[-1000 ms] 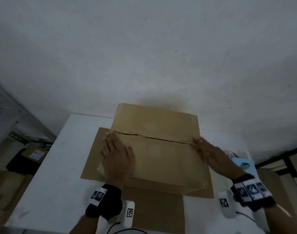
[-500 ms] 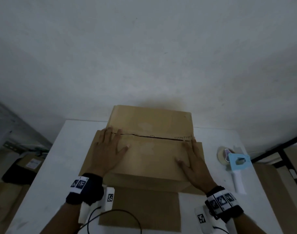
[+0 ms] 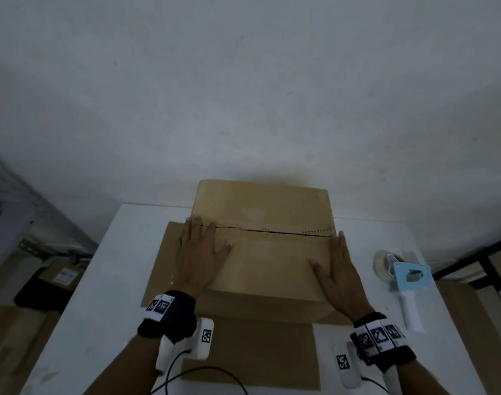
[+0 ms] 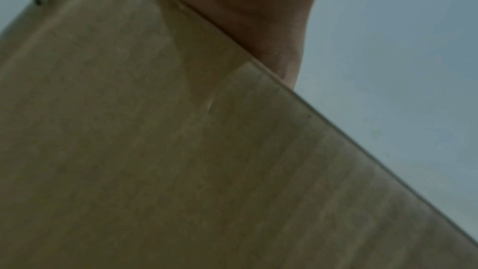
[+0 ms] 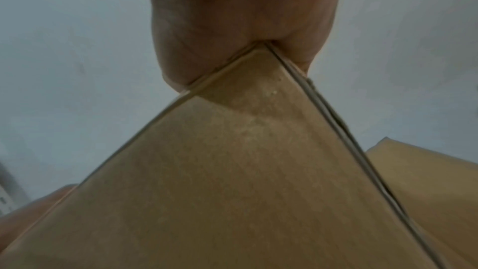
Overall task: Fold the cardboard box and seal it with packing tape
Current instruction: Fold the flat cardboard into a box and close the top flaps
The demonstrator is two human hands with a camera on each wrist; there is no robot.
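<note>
While both flat hands, left hand (image 3: pixel 199 253) and right hand (image 3: pixel 338 276), press cardboard box (image 3: pixel 265 212) flaps: keep crack (image 3: pixel 272 231) tight, one hand fetches tape gun (image 3: pixel 406 283).

We can read no words or numbers anywhere. Black-and-white square code markers (image 3: pixel 158 305) stand on the wristbands and wrist cameras. A white label (image 3: pixel 63 275) on a box at left is too blurred to read.

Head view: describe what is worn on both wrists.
Each bare forearm has a black wristband with white-backed square black-and-white code markers: left wristband, right wristband. A white camera unit with its own code tag hangs under each wrist, trailing a black cable.
</note>
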